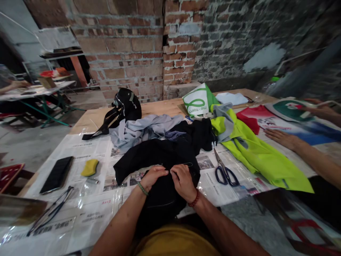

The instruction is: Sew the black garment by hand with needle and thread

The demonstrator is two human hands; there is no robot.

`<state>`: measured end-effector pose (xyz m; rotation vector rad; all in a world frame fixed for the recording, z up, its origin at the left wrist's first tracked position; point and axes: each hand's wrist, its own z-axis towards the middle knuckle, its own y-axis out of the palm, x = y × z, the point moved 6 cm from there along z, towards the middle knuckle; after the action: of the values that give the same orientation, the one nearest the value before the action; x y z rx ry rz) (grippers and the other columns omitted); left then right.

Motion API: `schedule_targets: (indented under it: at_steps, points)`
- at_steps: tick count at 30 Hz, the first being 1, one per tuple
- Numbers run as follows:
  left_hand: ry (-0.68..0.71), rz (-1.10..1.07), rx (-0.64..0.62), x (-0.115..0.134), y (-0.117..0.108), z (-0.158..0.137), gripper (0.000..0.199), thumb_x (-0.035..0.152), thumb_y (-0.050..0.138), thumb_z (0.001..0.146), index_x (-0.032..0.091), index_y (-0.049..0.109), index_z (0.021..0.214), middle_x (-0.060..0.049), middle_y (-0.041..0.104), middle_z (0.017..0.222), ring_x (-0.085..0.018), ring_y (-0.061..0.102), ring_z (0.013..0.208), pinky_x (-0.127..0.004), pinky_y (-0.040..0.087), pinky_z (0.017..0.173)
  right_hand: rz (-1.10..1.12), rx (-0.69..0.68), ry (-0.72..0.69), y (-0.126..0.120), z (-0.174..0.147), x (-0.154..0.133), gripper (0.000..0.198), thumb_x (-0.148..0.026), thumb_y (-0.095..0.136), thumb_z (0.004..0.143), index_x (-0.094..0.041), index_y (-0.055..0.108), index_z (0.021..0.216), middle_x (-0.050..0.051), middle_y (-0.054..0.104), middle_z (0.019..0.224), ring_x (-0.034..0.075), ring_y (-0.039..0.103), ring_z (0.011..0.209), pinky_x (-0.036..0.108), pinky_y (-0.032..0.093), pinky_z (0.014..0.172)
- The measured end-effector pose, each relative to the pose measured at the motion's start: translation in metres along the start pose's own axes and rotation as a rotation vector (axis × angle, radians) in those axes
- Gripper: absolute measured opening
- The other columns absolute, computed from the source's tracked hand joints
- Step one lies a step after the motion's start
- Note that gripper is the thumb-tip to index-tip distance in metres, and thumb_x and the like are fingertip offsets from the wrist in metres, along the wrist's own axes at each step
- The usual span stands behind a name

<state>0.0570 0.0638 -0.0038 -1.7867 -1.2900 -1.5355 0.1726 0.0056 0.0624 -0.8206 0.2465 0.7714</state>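
Note:
A black garment (149,153) lies bunched at the table's near edge and over my lap. My left hand (155,175), with a green beaded bracelet, is closed in a pinch on its dark cloth. Just beside it, my right hand (183,181) has curled fingers gathered on the same garment, a red beaded bracelet at its wrist. The fingertips of both hands nearly meet. Anything tiny between them is too small to make out. A thin pale loop (189,164) shows on the cloth by my right knuckles. Dark-handled scissors (225,175) lie to the right, blades pointing away.
Newspaper under clear plastic (90,199) covers the table. Leftward are a black phone (57,174), yellow sponge (90,167) and glasses (50,211). Beyond sit grey cloth (149,126), a black bag (128,105) and a yellow-green garment (255,156). At right, another person's hands handle an iron (290,109).

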Motion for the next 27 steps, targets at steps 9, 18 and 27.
schedule_targets:
  at_steps: [9,18,27]
  points:
    - [-0.042,-0.008,0.010,-0.008,-0.001,0.001,0.033,0.041,0.075,0.056,0.013,0.057,0.060,0.005,0.047,0.051,-0.006,0.038,0.047,-0.021,0.027,0.048,0.132,0.009,0.083,0.000,0.006,0.000,0.012,-0.014,0.044,0.086,-0.021,0.053,0.084,0.002,0.060,0.076,0.014,0.055,0.072,0.030,0.044,0.072]
    - [-0.076,-0.024,-0.014,-0.008,0.004,-0.001,0.034,0.041,0.076,0.054,0.012,0.062,0.065,0.002,0.055,0.056,-0.008,0.045,0.051,-0.021,0.032,0.051,0.196,-0.021,0.124,0.003,0.002,0.008,0.015,-0.013,0.048,0.083,-0.022,0.058,0.084,0.002,0.062,0.078,0.015,0.058,0.074,0.028,0.048,0.069]
    - [0.006,0.072,0.015,0.001,0.008,-0.002,0.037,0.046,0.074,0.057,0.013,0.057,0.060,0.005,0.047,0.052,-0.005,0.036,0.048,-0.020,0.027,0.048,0.250,0.112,0.286,-0.005,0.002,0.017,0.009,-0.022,0.049,0.085,-0.022,0.058,0.082,0.001,0.063,0.075,0.015,0.058,0.072,0.028,0.046,0.069]
